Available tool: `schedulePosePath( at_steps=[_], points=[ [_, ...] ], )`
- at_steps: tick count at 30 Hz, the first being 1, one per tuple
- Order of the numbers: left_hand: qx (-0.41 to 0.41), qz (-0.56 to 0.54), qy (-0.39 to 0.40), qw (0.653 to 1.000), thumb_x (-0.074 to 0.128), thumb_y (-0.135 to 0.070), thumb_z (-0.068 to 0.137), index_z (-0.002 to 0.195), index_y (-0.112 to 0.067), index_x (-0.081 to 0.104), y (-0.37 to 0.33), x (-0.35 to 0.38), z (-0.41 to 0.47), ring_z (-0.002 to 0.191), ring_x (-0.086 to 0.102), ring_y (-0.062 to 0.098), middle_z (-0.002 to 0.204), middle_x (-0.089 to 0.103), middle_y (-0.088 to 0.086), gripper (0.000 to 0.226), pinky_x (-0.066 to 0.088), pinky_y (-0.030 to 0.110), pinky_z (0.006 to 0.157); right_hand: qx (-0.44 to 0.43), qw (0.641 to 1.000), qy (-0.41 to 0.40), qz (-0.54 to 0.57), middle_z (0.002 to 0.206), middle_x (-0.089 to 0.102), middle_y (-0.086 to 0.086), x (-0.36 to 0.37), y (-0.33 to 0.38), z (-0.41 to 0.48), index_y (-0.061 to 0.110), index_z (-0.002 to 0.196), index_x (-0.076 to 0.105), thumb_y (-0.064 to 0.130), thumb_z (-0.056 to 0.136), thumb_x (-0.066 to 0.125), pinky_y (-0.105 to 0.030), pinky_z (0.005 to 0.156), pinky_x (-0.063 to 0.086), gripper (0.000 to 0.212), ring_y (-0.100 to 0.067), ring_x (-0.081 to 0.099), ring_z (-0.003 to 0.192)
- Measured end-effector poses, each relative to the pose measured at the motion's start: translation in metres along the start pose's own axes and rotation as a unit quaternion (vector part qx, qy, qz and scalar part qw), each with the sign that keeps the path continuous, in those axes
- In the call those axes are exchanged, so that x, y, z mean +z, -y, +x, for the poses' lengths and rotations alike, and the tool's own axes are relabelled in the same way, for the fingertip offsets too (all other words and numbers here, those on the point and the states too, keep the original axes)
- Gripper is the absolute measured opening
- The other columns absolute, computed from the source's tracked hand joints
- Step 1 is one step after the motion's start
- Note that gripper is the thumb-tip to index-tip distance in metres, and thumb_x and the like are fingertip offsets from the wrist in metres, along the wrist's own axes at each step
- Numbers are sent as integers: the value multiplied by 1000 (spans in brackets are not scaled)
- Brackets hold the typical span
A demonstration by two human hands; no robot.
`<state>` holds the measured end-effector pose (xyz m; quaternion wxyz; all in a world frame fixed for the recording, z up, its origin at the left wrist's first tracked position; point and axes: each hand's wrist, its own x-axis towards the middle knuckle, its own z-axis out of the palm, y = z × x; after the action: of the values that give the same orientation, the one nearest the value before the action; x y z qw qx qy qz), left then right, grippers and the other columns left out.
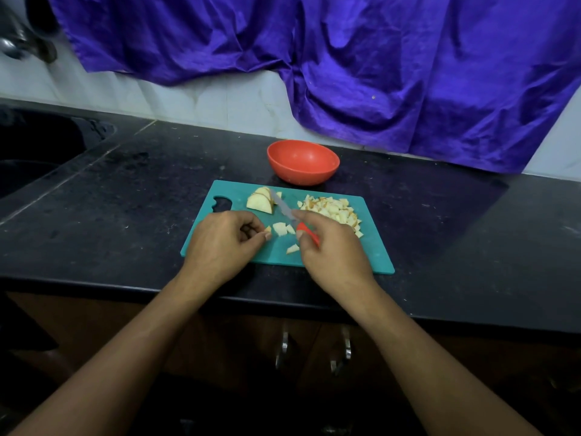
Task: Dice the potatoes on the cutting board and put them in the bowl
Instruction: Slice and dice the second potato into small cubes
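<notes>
Black counter (125,190) is running across the view, backed by a white tiled wall (204,99), with a purple cloth (377,58) hanging over most of it. Items:

- Sink (31,158): dark, sitting in the counter at far left, under a blurred metal tap (19,42).
- Cutting board (361,253): teal, lying flat near the counter's front edge, its handle cut-out pointing left.
- Bowl (303,162): red, standing upright on the counter just behind the board's far edge, showing nothing inside.
- Potato wedges (259,201): large uncut pieces, resting at the board's far left.
- Diced potato pile (333,212): sitting on the board's right half, partly hidden by the right hand.
- Loose potato cubes (281,229): a few lying mid-board between the two hands, one nearer the front edge.
- Left hand (223,243): hovering over the board's left side, fingers curled, its grip pinching a small potato piece (268,229) between thumb and fingertip.
- Right hand (333,250): its grip is closing round the red handle of a knife (287,214), whose blade is pointing away and leftward, toward the wedges, slightly blurred.
- Cabinet handles (284,344): two metal pulls showing on the dark cupboard fronts below the counter.
</notes>
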<state>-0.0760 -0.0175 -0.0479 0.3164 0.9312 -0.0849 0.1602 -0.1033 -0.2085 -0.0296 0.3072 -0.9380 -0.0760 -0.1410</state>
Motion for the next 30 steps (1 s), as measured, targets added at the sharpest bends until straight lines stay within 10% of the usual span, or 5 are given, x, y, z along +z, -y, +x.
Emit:
schedulePosePath(
  at_steps=[6, 16, 24, 30],
  points=[
    [18, -7, 12, 1000, 70, -43, 93, 96, -34, 79, 2, 2, 5, 67, 59, 3, 73, 65, -20, 13, 36, 24, 56, 33, 977, -34, 208, 77, 53, 29, -4, -32, -3, 33, 137, 65, 20, 103, 61, -16, 72, 44, 37, 7, 55, 69],
    [57, 65, 55, 995, 68, -45, 94, 125, -35, 70, -7, 10, 28, 93, 58, 10, 105, 61, -14, 33, 45, 32, 73, 26, 944, -73, 322, 92, 61, 18, 0, -34, -11, 23, 136, 66, 11, 102, 62, -14, 77, 48, 36, 7, 61, 83],
    [59, 56, 68, 994, 73, -42, 91, 103, -33, 76, -18, 8, 28, 83, 61, 2, 88, 65, -22, 16, 53, 31, 74, 25, 942, -74, 327, 106, 68, 8, 2, -35, -10, 22, 136, 66, 12, 101, 62, -21, 88, 52, 36, 5, 60, 88],
    [111, 47, 126, 985, 62, -74, 82, 134, -41, 61, -11, 2, 25, 87, 55, 0, 105, 62, -20, 61, 43, 28, 70, 27, 943, -70, 324, 104, 65, 10, 2, -36, -10, 23, 136, 66, 13, 101, 62, -20, 85, 50, 37, 3, 60, 90]
  ],
)
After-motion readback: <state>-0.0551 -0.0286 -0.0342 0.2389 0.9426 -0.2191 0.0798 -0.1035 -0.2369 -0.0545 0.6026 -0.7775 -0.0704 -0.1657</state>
